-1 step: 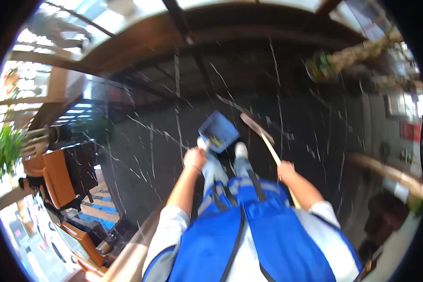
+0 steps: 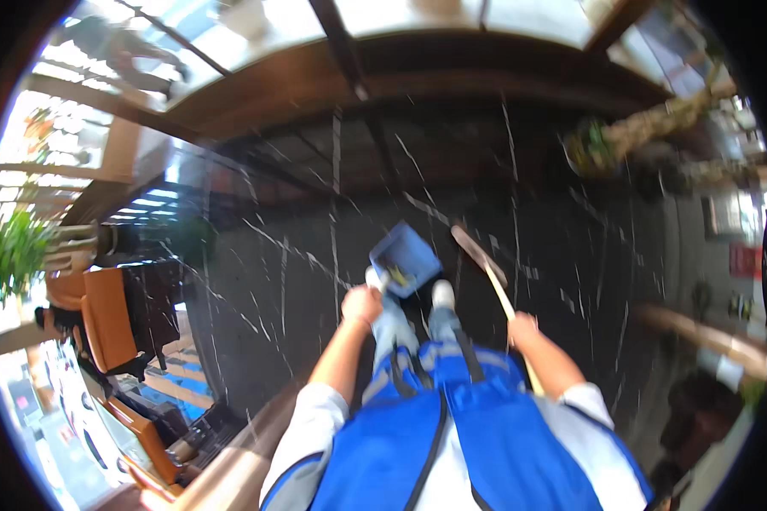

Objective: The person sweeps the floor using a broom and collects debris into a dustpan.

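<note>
My right hand (image 2: 524,330) is closed around the pale handle of a broom (image 2: 500,292). Its flat, pinkish-brown head (image 2: 479,255) rests on the dark floor ahead and slightly right of my feet. On the other side, my left hand (image 2: 362,305) makes a fist near the close left corner of a blue dustpan (image 2: 411,241). It appears to grip the dustpan's handle, which my fist hides. Small yellowish bits (image 2: 403,274) lie inside the dustpan, too blurred to name. The dustpan sits just in front of my white shoes (image 2: 442,294), to the left of the broom head.
Black floor (image 2: 315,213) with white veins spreads around me. Orange-brown chairs (image 2: 108,322) stand at the left, beside a green plant (image 2: 15,251). A dark wooden ledge (image 2: 452,64) runs across the far side. A potted plant (image 2: 595,146) is at the far right.
The whole view has shifted slightly, so the floor, dustpan, broom and both hands appear a little lower and further right. Both hands keep their grips.
</note>
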Demonstrator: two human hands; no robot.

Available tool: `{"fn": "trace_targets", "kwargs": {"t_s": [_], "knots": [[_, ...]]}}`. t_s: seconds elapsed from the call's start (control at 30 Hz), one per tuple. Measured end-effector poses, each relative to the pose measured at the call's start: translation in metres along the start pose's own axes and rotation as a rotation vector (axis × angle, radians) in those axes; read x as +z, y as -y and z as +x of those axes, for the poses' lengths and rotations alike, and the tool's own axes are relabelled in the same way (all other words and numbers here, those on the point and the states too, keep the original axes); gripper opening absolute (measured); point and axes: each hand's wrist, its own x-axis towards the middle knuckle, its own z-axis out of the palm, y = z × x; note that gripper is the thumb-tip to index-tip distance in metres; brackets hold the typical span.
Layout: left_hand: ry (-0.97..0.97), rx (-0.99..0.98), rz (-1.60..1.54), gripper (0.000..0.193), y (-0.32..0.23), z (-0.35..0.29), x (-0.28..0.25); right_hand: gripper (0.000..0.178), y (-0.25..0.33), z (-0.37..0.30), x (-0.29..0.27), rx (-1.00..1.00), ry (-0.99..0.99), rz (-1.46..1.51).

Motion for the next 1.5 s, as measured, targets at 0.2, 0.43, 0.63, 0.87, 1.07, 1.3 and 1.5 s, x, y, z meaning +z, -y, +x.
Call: {"fn": "trace_targets", "kwargs": {"t_s": [0.2,0.43,0.63,0.87,1.07,1.3,1.5], "knots": [[0.229,-0.103,0.032,0.025,-0.012,-0.010,-0.014,0.022,-0.013,0.031,-0.041,0.081,0.266,-0.358],[0.113,-0.120,0.032,0.022,0.004,-0.030,0.001,0.027,-0.027,0.036,-0.063,0.165,-0.058,0.093],[0.154,-0.008,0.057,0.018,0.019,-0.025,-0.009,0.023,-0.018,0.075,-0.067,0.174,0.075,-0.043],[0.216,-0.012,0.030,0.014,0.019,-0.017,-0.024,0.020,0.032,0.108,-0.050,0.298,0.049,0.069],[0.167,-0.046,-0.007,0.013,0.024,-0.008,-0.018,0.032,0.109,0.047,0.014,0.138,0.090,0.120],[0.147,-0.022,0.033,0.013,0.027,-0.007,-0.013,0.029,0.110,-0.026,-0.006,-0.289,0.313,-0.025],[0.117,-0.110,-0.057,0.017,0.025,-0.013,-0.013,0.023,0.066,-0.029,-0.028,-0.170,0.181,-0.064]]}}
